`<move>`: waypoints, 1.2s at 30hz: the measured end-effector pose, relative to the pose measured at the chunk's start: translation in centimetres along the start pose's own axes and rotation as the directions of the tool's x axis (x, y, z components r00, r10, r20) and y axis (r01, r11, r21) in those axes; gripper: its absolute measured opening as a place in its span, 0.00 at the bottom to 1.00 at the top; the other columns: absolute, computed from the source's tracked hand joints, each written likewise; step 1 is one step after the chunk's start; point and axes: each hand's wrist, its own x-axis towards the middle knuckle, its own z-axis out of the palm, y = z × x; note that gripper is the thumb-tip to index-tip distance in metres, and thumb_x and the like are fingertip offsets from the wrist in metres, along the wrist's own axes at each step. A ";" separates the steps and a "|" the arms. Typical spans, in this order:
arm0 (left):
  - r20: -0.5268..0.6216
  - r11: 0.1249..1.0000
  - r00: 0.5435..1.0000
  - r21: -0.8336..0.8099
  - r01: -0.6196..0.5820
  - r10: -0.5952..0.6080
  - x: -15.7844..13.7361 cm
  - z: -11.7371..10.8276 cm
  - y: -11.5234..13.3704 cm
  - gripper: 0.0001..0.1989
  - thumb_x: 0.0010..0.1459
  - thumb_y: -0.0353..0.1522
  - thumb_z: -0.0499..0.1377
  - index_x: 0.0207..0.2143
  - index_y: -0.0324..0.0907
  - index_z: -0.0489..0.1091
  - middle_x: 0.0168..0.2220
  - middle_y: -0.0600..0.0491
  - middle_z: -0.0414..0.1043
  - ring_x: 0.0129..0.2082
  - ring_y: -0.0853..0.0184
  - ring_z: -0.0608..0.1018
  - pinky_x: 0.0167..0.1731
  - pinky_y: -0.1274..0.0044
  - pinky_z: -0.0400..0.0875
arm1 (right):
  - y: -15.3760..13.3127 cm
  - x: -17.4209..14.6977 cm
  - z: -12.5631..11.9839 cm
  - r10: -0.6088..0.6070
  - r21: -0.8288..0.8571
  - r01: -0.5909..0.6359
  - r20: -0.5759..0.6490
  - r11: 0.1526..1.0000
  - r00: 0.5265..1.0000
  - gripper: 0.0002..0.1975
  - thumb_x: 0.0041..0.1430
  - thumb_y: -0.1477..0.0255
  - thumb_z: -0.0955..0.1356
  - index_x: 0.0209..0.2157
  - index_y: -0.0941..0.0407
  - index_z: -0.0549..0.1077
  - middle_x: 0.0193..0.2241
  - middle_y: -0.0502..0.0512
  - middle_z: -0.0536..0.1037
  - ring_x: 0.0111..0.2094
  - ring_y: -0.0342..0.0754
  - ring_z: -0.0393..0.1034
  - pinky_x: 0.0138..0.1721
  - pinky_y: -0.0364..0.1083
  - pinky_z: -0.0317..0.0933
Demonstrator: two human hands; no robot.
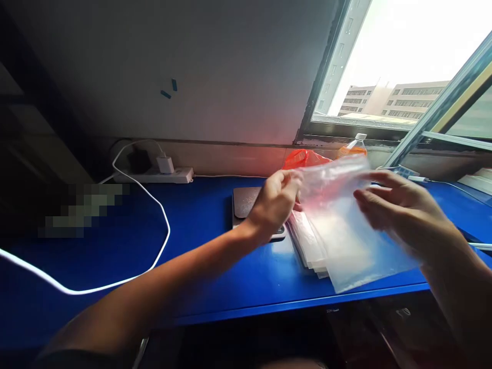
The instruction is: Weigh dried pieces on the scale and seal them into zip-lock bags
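Note:
A clear plastic bag (346, 241) is stretched between my two hands above the blue table. My left hand (274, 200) pinches its upper left corner. At the bag's upper right edge, my right hand (400, 205) grips the plastic with curled fingers, slightly blurred by motion. Beneath the bag lies a stack of folded clear bags (307, 243), partly covered. A small kitchen scale (244, 202) sits just behind my left wrist, which hides part of it.
A red plastic bag (303, 158) and a bottle of orange liquid (355, 147) stand at the back by the window. On the left, a power strip (180, 176) holds a white charger (165, 165), and its white cable (167, 225) loops over the blue table (215, 277).

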 end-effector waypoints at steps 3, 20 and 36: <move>-0.028 0.979 0.999 0.200 0.039 -0.034 -1.5 0.9 -3.9 0.19 0.61 0.36 0.55 0.53 0.40 0.59 0.48 0.41 0.67 0.42 0.62 0.75 0.41 0.68 0.76 | 3.9 1.2 -2.6 0.253 -0.050 -0.248 0.200 0.968 0.947 0.17 0.53 0.62 0.72 0.42 0.55 0.74 0.21 0.49 0.68 0.15 0.37 0.54 0.15 0.41 0.43; 0.432 0.515 0.902 0.777 -0.363 -0.017 0.7 3.6 -7.7 0.18 0.62 0.38 0.54 0.52 0.44 0.72 0.63 0.42 0.60 0.66 0.43 0.54 0.60 0.43 0.49 | 10.1 1.3 -1.6 -0.097 -0.641 0.195 0.185 0.743 0.978 0.25 0.58 0.52 0.63 0.49 0.55 0.72 0.44 0.62 0.74 0.46 0.55 0.71 0.48 0.57 0.65; 0.523 0.429 0.845 0.743 -0.515 0.108 3.5 2.5 -7.6 0.21 0.65 0.37 0.50 0.58 0.45 0.65 0.63 0.41 0.60 0.64 0.47 0.61 0.56 0.41 0.53 | 7.3 2.5 -2.0 -0.352 -0.680 0.375 0.180 0.630 0.918 0.16 0.61 0.61 0.63 0.43 0.55 0.75 0.39 0.59 0.79 0.43 0.55 0.73 0.46 0.56 0.67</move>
